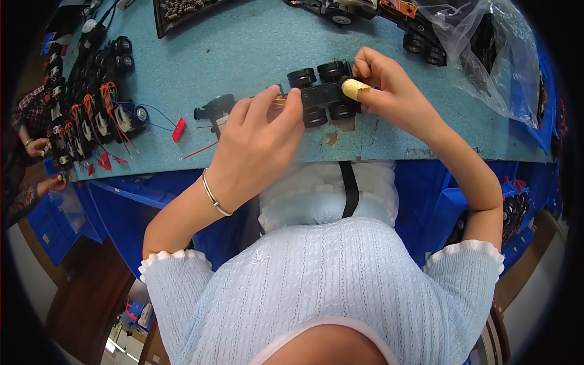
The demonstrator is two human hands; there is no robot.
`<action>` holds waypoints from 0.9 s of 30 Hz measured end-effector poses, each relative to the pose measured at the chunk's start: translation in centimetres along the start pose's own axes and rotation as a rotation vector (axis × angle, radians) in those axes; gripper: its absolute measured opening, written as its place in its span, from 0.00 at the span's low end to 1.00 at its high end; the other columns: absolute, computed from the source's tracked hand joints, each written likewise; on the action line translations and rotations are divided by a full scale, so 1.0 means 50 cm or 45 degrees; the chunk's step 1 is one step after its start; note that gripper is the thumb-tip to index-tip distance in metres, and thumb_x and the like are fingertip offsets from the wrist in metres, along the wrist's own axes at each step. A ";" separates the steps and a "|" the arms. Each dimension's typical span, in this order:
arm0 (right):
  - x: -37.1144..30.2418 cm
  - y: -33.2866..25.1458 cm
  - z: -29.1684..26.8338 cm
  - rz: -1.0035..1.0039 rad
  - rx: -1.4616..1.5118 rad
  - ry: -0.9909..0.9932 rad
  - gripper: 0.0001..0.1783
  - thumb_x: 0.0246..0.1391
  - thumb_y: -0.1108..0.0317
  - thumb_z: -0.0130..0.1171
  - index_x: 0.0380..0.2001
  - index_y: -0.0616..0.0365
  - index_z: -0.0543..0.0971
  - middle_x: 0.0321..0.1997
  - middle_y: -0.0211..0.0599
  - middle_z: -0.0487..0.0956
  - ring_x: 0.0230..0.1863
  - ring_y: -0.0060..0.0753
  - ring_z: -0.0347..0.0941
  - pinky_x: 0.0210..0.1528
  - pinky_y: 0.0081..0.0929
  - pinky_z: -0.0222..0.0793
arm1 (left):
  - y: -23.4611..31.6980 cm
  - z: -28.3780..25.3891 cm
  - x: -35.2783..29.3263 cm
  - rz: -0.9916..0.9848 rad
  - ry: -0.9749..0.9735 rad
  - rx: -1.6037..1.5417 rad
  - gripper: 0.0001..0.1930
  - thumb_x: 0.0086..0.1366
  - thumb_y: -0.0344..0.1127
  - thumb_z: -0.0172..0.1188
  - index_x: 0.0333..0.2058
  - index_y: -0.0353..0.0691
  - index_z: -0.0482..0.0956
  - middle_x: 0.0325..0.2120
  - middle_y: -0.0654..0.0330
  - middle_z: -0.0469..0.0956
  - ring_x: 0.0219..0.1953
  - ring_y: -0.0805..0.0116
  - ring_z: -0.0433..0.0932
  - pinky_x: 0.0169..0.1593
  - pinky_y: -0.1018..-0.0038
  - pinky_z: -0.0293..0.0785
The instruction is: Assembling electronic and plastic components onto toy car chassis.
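A black toy truck chassis (322,95) with paired wheels lies across the bench in front of me, and its left end is blurred. My left hand (258,137), with a metal bangle at the wrist, bends its fingers over the middle of the chassis; the hand hides much of that part. At the chassis's right end, my right hand (389,88) grips with bent fingers and thumb. Yellow tape (354,89) wraps that thumb. Beside my left hand a red wire (199,150) runs out from the chassis.
Several similar chassis with wires (97,115) line the left side. A red connector (179,129) lies near them. At the back stand a dark tray (176,24) of small metal parts and another chassis (413,42). Clear plastic bag (474,73) is right. Another person's hands (39,146) show far left.
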State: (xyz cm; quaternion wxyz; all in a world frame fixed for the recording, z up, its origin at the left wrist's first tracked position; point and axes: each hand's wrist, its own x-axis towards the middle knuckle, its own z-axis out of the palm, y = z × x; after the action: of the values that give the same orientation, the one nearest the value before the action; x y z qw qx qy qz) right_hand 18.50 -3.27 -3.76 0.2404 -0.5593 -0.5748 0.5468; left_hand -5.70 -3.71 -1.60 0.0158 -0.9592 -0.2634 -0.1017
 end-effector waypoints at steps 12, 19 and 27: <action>-0.025 0.019 -0.023 0.016 0.299 0.173 0.12 0.58 0.68 0.53 0.26 0.53 0.60 0.22 0.22 0.64 0.22 0.11 0.62 0.23 0.14 0.59 | 0.005 0.018 -0.010 -0.032 0.081 0.025 0.18 0.50 0.29 0.55 0.43 0.37 0.77 0.44 0.57 0.73 0.46 0.57 0.72 0.44 0.68 0.70; -0.040 0.098 -0.040 -0.686 -0.626 0.452 0.13 0.57 0.70 0.54 0.22 0.60 0.64 0.18 0.33 0.62 0.18 0.24 0.58 0.21 0.20 0.55 | 0.008 0.015 -0.001 -0.030 -0.037 0.027 0.23 0.51 0.30 0.54 0.49 0.39 0.74 0.45 0.58 0.73 0.46 0.59 0.72 0.46 0.68 0.70; -0.020 0.093 -0.033 -0.682 -0.481 0.414 0.14 0.55 0.70 0.55 0.21 0.62 0.63 0.17 0.37 0.58 0.17 0.31 0.53 0.21 0.26 0.53 | -0.012 0.002 -0.017 -0.176 0.039 -0.251 0.26 0.51 0.26 0.56 0.52 0.35 0.70 0.45 0.56 0.73 0.46 0.57 0.72 0.46 0.67 0.70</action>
State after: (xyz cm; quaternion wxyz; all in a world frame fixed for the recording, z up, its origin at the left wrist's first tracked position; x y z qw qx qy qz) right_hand 21.99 -4.62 -7.15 0.3559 -0.5031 -0.7459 0.2527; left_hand -6.72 -3.63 -1.91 -0.0817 -0.9339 -0.3174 -0.1425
